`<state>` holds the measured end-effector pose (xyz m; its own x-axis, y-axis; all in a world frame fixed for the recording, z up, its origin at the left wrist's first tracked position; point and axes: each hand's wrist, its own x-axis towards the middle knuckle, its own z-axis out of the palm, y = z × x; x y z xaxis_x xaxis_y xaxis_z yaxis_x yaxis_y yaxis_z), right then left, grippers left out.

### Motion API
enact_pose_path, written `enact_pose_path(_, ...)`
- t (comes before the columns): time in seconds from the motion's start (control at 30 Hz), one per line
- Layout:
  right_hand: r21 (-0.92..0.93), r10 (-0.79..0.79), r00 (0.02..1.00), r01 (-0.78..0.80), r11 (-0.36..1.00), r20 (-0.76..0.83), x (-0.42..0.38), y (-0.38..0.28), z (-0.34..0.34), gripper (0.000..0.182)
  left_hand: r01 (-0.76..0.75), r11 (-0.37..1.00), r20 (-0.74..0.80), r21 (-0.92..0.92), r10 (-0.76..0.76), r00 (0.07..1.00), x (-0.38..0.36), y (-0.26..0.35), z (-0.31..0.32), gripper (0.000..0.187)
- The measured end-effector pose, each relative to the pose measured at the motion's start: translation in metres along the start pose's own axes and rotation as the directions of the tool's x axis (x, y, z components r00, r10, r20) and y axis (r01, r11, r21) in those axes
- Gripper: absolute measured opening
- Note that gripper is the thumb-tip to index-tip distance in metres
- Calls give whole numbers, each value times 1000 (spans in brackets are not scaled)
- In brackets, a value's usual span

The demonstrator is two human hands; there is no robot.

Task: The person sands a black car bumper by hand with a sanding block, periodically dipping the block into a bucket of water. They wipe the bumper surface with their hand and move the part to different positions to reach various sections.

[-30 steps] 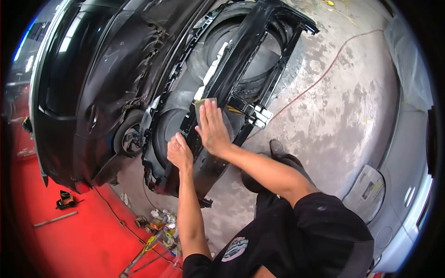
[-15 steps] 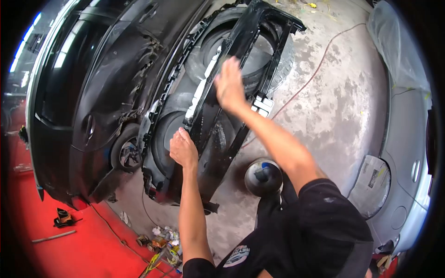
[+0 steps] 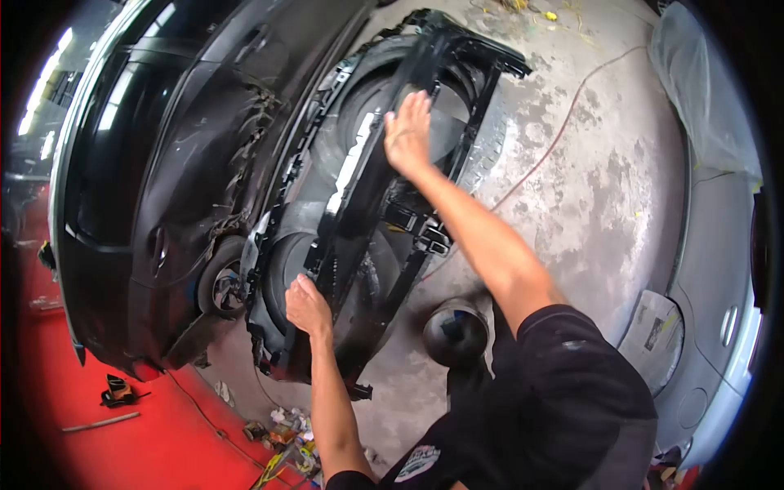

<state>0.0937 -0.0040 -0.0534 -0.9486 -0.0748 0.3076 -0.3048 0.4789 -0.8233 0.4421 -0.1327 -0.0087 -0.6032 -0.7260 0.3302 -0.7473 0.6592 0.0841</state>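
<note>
While black bumper lies on stained concrete floor, right hand flat, fingers together; left hand clamped on edge.

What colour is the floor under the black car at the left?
The floor there is red; the head view shows it clearly.

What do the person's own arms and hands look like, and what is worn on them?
Both arms are bare from the short black sleeve downward. The left hand and the right hand wear no gloves. No watch, ring or wristband shows.
</note>
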Motion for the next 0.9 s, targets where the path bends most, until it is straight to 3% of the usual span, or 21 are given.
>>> enact_pose_path(0.03,36,-35,999,36,999,-17,-21,-12,-1,73,-4,1000,11,12,4,1000,0,-1,2,45)
enact_pose_path(0.07,38,-72,993,69,997,90,-54,-27,-10,78,-37,999,-13,-31,37,999,2,-1,3,45)
enact_pose_path(0.1,-76,-177,949,203,976,260,-85,-39,-19,83,-73,995,-32,-74,71,997,3,0,1,45)
enact_pose_path(0.13,125,-297,906,272,954,300,-117,-37,-21,83,-26,998,9,-58,27,1000,2,3,-2,46)
enact_pose_path(0.17,163,-305,897,265,950,320,-109,-30,-25,83,-32,998,18,-51,33,999,1,2,-3,46)
enact_pose_path(0.23,-27,-115,974,123,992,194,-26,-13,-24,80,-22,997,41,-68,25,999,4,-1,0,47)
enact_pose_path(0.27,33,-41,997,39,999,61,25,5,-19,75,-9,996,30,-86,12,999,4,7,-5,48)
enact_pose_path(0.37,11,-2,1000,2,1000,-8,71,22,-13,72,-9,999,10,-46,10,1000,3,4,4,48)
enact_pose_path(0.4,45,6,1000,-8,999,30,47,8,-17,73,27,999,44,-22,-26,999,2,3,5,48)
enact_pose_path(0.47,23,-123,963,121,992,240,-32,-19,-28,78,11,999,30,-37,-10,1000,3,-2,5,48)
enact_pose_path(0.5,113,-213,934,187,976,287,-68,-17,-29,80,-3,998,25,-55,4,1000,3,-1,6,47)
enact_pose_path(0.57,144,-221,946,191,971,235,-55,-11,-29,81,-33,997,12,-72,34,999,7,1,5,47)
enact_pose_path(0.63,12,-176,967,177,984,184,19,3,-29,78,-31,996,10,-84,32,999,3,1,0,47)
enact_pose_path(0.7,106,-13,999,16,994,-37,99,17,-12,73,-29,996,47,-87,33,998,3,6,-5,46)
enact_pose_path(0.77,73,58,998,-58,996,3,57,-4,-8,73,-19,997,25,-78,21,999,1,7,-3,45)
enact_pose_path(0.83,25,-146,977,144,989,155,-34,-25,-16,77,0,996,7,-90,0,1000,2,2,4,45)
enact_pose_path(0.9,43,-188,954,183,982,233,-40,-17,-28,78,4,998,25,-63,-2,1000,4,-1,3,44)
